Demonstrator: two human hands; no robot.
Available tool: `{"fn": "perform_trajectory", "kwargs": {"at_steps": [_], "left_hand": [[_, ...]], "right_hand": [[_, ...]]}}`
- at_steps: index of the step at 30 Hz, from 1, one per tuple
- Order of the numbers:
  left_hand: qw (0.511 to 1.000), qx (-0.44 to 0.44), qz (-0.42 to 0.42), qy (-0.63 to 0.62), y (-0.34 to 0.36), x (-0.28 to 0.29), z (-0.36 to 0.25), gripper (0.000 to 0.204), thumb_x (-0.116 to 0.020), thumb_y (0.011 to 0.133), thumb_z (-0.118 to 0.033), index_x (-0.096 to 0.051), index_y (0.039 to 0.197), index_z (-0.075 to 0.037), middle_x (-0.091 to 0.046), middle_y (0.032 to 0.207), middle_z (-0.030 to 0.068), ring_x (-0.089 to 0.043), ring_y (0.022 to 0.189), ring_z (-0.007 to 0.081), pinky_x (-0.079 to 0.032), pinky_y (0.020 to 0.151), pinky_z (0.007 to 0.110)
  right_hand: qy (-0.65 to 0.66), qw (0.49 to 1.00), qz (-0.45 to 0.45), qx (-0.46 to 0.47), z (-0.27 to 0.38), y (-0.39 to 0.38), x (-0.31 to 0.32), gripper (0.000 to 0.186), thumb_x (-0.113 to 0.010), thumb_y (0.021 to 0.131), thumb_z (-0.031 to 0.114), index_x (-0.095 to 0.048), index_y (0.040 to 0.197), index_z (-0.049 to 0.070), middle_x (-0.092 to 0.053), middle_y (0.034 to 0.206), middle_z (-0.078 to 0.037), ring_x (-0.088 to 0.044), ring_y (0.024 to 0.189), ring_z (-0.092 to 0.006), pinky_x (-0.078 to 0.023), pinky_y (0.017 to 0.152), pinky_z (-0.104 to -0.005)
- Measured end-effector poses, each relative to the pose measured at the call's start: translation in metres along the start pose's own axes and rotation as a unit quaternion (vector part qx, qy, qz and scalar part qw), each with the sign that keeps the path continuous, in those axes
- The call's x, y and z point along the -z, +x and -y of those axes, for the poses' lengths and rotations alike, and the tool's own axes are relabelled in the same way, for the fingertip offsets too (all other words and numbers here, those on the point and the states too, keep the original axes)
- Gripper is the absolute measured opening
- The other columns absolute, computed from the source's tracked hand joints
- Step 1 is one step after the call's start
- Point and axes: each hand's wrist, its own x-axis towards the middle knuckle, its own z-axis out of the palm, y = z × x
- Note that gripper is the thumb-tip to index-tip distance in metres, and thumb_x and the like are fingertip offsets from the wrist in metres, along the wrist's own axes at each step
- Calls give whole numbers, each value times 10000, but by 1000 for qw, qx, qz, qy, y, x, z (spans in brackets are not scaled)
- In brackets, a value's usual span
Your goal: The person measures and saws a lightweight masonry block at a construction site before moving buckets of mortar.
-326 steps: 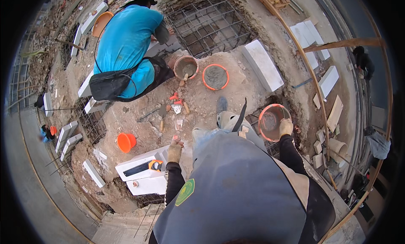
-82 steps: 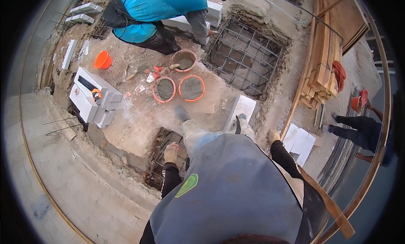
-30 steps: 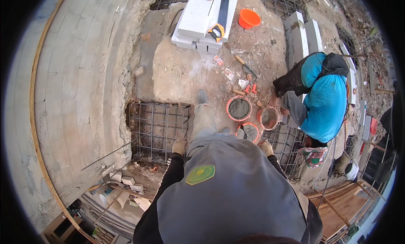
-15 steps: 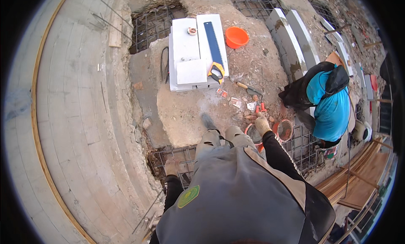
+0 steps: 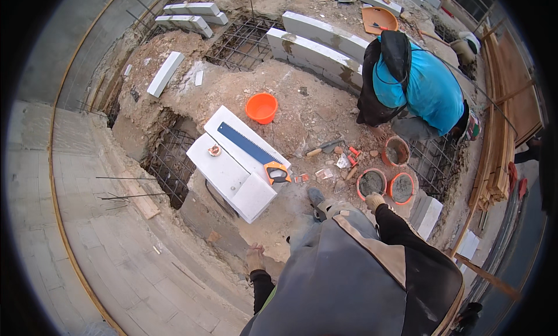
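My right hand (image 5: 375, 202), in a pale glove, is at the near rim of an orange bucket (image 5: 359, 189) of grey mortar. Its fingers are too small and partly hidden to show any grip. Close beside it is a second mortar bucket (image 5: 411, 195), with a third bucket (image 5: 386, 156) farther off. My left hand (image 5: 254, 259) hangs low on the left over the ground, fingers extended and holding nothing. Ahead of me, a handsaw (image 5: 247, 143) with an orange-and-black handle lies across stacked white blocks (image 5: 218, 172). On one block sits a small roll (image 5: 214, 150).
A co-worker in a blue shirt (image 5: 433, 89) crouches at right beside a low block wall (image 5: 317, 60). A trowel (image 5: 325, 147) and red-handled tools (image 5: 353, 156) lie near the buckets. An orange basin (image 5: 261, 108) stands beyond the blocks. Rebar-lined pits (image 5: 171, 161) break the ground.
My view has swung to the right, so the blocks and saw appear rotated. My right hand is now beside the mortar buckets, and the left hand has come forward in view. The co-worker still crouches.
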Motion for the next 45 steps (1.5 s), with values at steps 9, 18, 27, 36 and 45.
{"fn": "perform_trajectory", "kwargs": {"at_steps": [9, 18, 27, 36, 45], "left_hand": [[950, -162, 204, 172, 19, -154, -33, 337, -559, 934, -80, -632, 1235, 52, -713, 1010, 114, -699, 908, 203, -556, 823, 299], [755, -421, 52, 500, 7, 9, -7, 265, -594, 916, -119, -695, 1134, -9, -723, 1114, 137, -690, 987, 277, -560, 863, 360], [860, -144, 140, 469, 28, 32, 0, 304, -659, 879, -184, -685, 1129, -15, -721, 958, 133, -721, 874, 283, -561, 716, 374], [772, -150, 327, 523, 140, -2, -64, 412, -565, 975, -237, -580, 1329, -27, -717, 1087, 158, -712, 902, 265, -492, 568, 329], [844, -46, 314, 432, 151, -123, -216, 511, -545, 995, -269, -445, 1461, -85, -681, 1100, 120, -678, 952, 250, -501, 671, 357]], "right_hand": [[722, 631, -251, -131, -162, 48, -153, 370, -423, 1026, 460, -625, 989, 153, -648, 860, -8, -660, 714, -235, -491, 564, -473], [880, 461, -58, -94, 23, 76, 35, 273, -474, 1023, 321, -645, 1057, 111, -676, 869, -26, -662, 768, -239, -524, 667, -399], [900, 381, 27, -210, 76, 8, 45, 355, -436, 1010, 375, -618, 1132, 96, -662, 851, -92, -658, 746, -304, -480, 588, -459], [687, 627, -173, -324, 99, -4, 42, 234, -574, 921, 231, -673, 1083, 96, -695, 896, -72, -677, 806, -253, -518, 666, -424], [644, 522, -183, -528, 156, -67, -40, 203, -627, 868, 147, -727, 1035, 86, -723, 960, -119, -704, 858, -268, -549, 720, -424]]}}
